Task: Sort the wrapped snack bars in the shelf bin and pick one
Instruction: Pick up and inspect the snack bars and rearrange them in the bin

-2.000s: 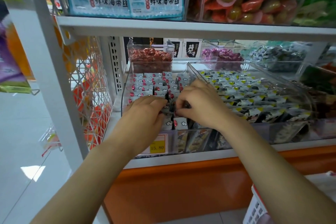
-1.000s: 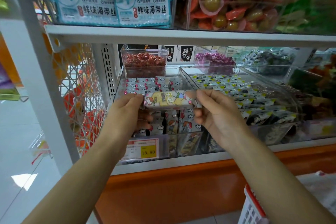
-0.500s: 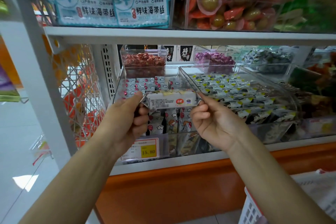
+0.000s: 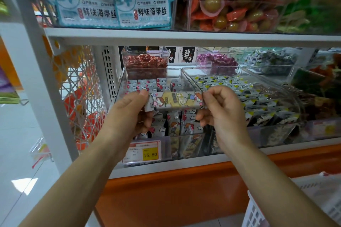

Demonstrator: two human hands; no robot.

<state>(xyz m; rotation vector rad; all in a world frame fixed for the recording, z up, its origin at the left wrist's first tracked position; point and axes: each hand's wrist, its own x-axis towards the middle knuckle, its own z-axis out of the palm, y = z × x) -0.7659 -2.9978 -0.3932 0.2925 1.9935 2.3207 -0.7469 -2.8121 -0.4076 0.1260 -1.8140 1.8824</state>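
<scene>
Just above the clear shelf bin (image 4: 186,135), over its middle, one wrapped snack bar (image 4: 178,100) is held level in the air, its cartoon side toward the person. The left hand (image 4: 127,114) pinches the bar's left crimped end between thumb and curled fingers. The right hand (image 4: 221,110) pinches the other end, thumb against forefinger, with the rest of its fingers folded in. Beneath the bar, inside the bin, the other bars (image 4: 177,125) stand packed on end near the front wall, with flatter rows further back. A yellow price tag (image 4: 145,152) sits on the bin's front. Beside the bin is a neighbouring bin of yellow-cornered packets (image 4: 258,97), and behind it a box of red sweets (image 4: 145,64). I'd say the sorting is about done and picking is the step in hand — this bar looks like the chosen one, raised for a look. Next, as I judge it, one hand lets go so the other can carry the bar away from the bin — perhaps to the white basket (image 4: 256,212) below it. The wrapper ends look thin and slick, so a fuller grip round the body would be safer.
</scene>
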